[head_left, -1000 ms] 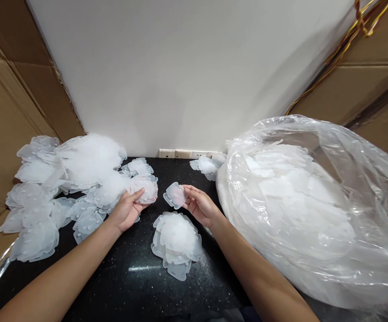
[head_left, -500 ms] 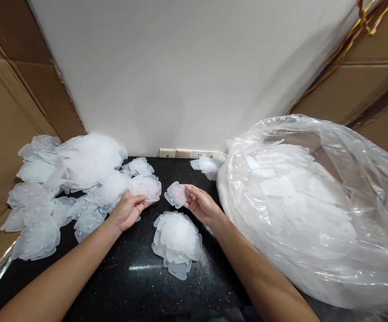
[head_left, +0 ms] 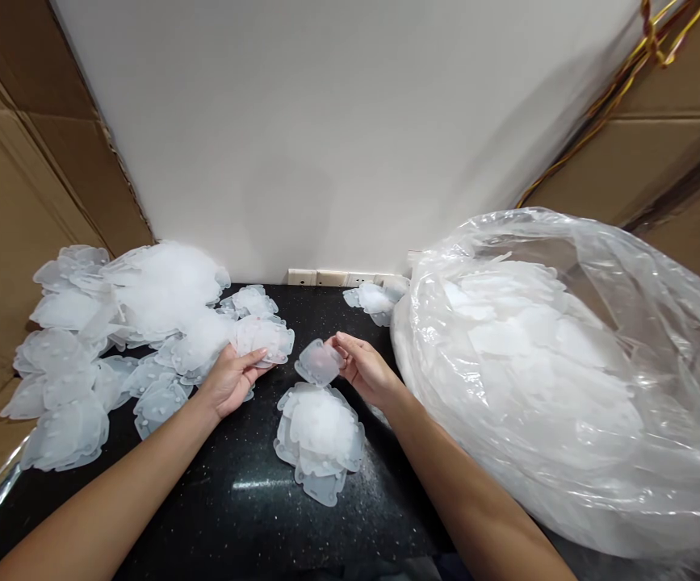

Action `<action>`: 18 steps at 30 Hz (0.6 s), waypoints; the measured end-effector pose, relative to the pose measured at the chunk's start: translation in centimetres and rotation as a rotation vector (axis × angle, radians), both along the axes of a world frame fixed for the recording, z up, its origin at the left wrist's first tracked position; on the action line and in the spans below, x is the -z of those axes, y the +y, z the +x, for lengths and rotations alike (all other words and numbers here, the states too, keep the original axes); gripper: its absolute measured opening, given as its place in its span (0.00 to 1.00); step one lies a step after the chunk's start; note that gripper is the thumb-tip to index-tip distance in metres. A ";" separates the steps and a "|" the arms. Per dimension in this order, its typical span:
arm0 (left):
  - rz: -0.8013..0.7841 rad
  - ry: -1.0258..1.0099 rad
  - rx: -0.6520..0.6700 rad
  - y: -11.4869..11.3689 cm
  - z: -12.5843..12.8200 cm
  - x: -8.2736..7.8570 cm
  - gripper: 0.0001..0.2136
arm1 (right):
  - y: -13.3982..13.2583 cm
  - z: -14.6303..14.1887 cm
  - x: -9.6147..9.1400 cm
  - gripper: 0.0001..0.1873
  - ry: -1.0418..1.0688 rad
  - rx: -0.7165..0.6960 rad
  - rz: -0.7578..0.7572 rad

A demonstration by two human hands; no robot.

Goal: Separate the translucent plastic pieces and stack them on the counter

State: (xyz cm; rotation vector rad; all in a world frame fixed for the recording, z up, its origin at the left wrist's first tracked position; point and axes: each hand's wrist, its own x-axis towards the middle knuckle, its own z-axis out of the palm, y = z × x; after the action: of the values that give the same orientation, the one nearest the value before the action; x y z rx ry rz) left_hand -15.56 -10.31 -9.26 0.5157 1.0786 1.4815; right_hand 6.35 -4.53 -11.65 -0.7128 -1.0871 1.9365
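Note:
My left hand (head_left: 232,379) is closed on a small stack of thin, translucent white plastic pieces (head_left: 268,339), thumb on top. Between the thumb and fingers of my right hand (head_left: 365,369) is a single translucent plastic piece (head_left: 317,362) with a notched, rounded outline. It hangs just above the far side of a small pile of like pieces (head_left: 320,432) on the black speckled countertop (head_left: 228,516). Left of my left hand, a large heap of these pieces (head_left: 161,286) spreads over the counter.
A big clear plastic bag (head_left: 446,420) full of the same pieces stands open on the right. A few pieces (head_left: 375,300) lie beside it at the back. White sockets (head_left: 331,278) line the wall base. Cardboard (head_left: 16,202) flanks the left; twisted wires (head_left: 616,89) hang upper right.
The plastic piece in my right hand has tilted and come slightly nearer the middle pile. My left hand has barely moved, still holding its stack.

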 end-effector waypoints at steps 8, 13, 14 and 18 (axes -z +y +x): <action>0.002 0.083 0.078 -0.5 0.4 0.2 0.34 | -1.2 -0.7 0.0 0.16 -0.319 0.088 0.666; 0.026 0.092 0.126 -0.9 0.8 0.1 0.36 | -1.6 -1.0 0.1 0.17 -0.479 0.054 1.049; 0.026 0.087 0.133 -0.9 0.8 0.0 0.36 | -1.7 -1.0 0.0 0.14 -0.516 0.072 1.091; 0.024 0.007 0.197 -1.0 1.0 -0.2 0.30 | -1.8 -1.2 -0.4 0.04 -0.546 0.307 0.988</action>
State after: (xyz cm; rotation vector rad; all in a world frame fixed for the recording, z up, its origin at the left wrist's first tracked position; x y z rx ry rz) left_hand -14.59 -11.35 -9.04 0.6267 0.9872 1.3222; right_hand 5.17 -6.32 -11.27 -0.7621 -1.9053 0.7558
